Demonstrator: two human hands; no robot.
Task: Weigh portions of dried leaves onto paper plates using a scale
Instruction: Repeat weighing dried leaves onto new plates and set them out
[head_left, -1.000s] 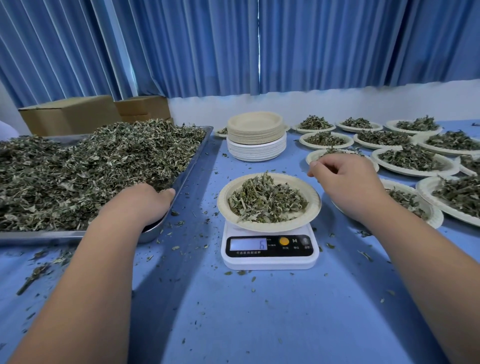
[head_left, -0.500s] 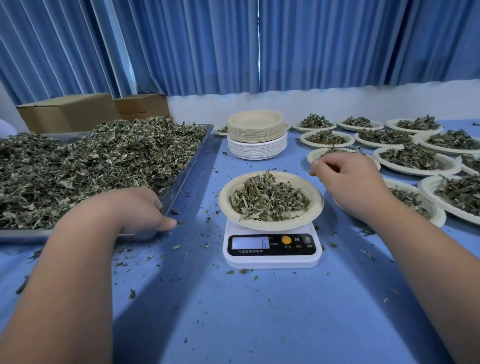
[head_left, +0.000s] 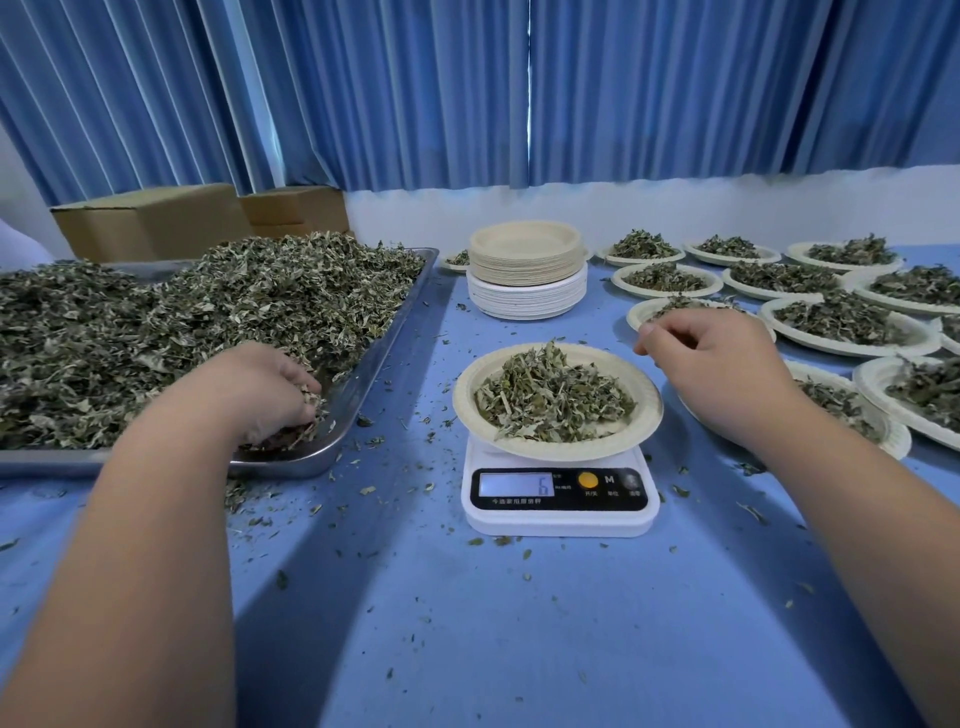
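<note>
Scale (head_left: 560, 499) stands on the desk (head_left: 519, 634), bearing a paper plate (head_left: 647, 415) heaped with dried leaves (head_left: 553, 397). Left grip (head_left: 260, 395) lies in the steel tray (head_left: 371, 374) at left, clamped on a clump of loose leaves (head_left: 208, 322). Right grip (head_left: 722, 374) hovers just right of the plate, fingers curled together.

Leaf tray (head_left: 382, 358) left of scale (head_left: 558, 512); filled plates (head_left: 852, 332) right; plate stack (head_left: 525, 270) behind

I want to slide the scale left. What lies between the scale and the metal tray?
In the head view, only blue tablecloth strewn with loose leaf bits lies between the scale and the tray; nothing larger.
</note>
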